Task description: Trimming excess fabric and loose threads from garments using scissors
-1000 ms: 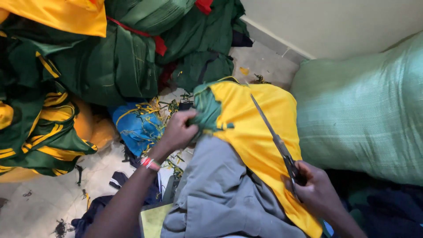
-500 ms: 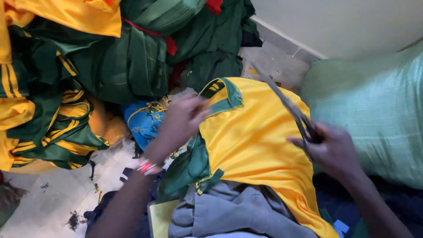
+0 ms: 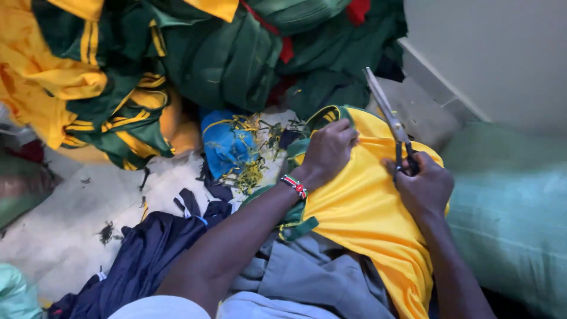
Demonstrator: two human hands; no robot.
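Both hands down on the yellow shirt, scissors closed and pointing away.

The left hand (image 3: 328,150) has its fingers curled tight, bunching the yellow shirt (image 3: 366,212) just below its green collar (image 3: 328,117), a beaded wristband (image 3: 294,186) showing at the wrist. The right hand (image 3: 424,186) is closed through the handles of one pair of scissors (image 3: 387,118), blades shut and angled up toward the wall, knuckles resting on the shirt's far edge. The shirt lies draped over the lap, on top of one grey garment (image 3: 313,277). Beside it: one blue cloth (image 3: 227,145) tangled with loose threads, one dark navy garment (image 3: 147,254) on the floor, and a heap of green and yellow clothing (image 3: 177,65) too jumbled to count. Against half a second ago, the left hand has moved right along the collar and the right hand has dropped lower, nearer the left.
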